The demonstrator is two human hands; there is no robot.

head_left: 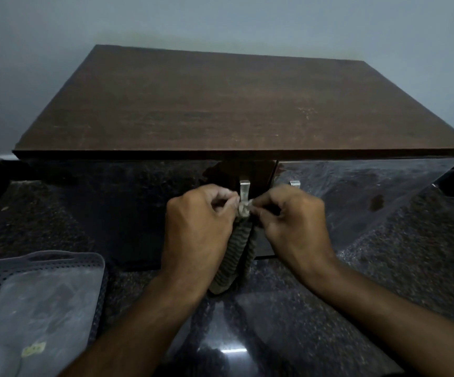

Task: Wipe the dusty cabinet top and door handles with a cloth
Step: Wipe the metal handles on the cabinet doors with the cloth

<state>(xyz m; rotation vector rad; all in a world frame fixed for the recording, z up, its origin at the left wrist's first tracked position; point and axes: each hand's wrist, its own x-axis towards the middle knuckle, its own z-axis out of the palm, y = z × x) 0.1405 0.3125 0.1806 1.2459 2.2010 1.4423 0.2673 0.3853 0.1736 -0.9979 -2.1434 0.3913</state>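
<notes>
- The left door handle [244,189], a pale metal bar, stands upright at frame centre; the cloth [238,250] is looped around it, its ribbed length hanging straight down.
- Left hand [198,227] and right hand [292,223] flank the handle equally close, fingers [227,201] pinched shut on the cloth's top.
- The right handle [294,183] sits just beside, uncovered.
- The brown cabinet top [234,104] fills the upper frame, below a grey wall; a perforated tray [65,261] lies lower left on dark speckled floor.

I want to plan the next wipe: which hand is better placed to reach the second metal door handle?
Probably the right hand: the second metal door handle sits just above it, while the left hand is beyond the first metal handle, pinching the striped grey cloth.
</notes>
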